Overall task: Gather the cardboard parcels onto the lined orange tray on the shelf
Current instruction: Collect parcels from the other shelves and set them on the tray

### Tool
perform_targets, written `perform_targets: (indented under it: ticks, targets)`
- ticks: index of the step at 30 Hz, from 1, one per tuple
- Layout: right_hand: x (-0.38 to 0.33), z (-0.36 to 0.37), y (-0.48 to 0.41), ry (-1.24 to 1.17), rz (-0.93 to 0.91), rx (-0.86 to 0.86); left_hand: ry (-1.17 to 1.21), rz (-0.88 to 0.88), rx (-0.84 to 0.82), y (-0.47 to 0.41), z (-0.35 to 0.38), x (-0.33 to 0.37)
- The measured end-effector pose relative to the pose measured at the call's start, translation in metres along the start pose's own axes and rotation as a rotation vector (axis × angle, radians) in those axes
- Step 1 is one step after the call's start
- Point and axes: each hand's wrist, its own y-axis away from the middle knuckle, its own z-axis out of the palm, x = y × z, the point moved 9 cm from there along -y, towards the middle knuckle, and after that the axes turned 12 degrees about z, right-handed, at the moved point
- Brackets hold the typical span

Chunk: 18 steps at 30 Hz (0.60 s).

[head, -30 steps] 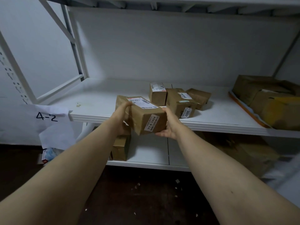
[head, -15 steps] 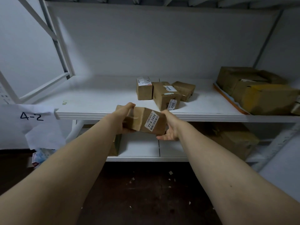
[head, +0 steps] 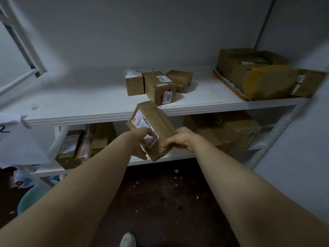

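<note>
Before shelf (head: 92, 109), parcel (head: 156, 120), long axis up-left

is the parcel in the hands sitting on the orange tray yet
No, the left hand and right hand hold the parcel in the air, well to the left of the orange tray.
</note>
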Motion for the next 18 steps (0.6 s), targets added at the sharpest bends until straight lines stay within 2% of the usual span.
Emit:
perform_targets:
  ticks: [4,11,14,18]
  targets:
    - [0.008,-0.012,-0.002,0.067,-0.079,0.074,0.027,0.006,-0.049,-0.010,0.028,-0.006]
    - [0.061,-0.043,-0.044,0.144,0.100,0.160,-0.139,-0.011,-0.180,-0.060,0.081,-0.021]
    - [0.081,-0.060,-0.062,0.272,0.209,0.281,-0.204,-0.026,-0.221,-0.089,0.099,-0.025]
    - [0.095,-0.069,-0.092,0.278,0.274,0.352,-0.257,-0.015,-0.255,-0.133,0.121,-0.025]
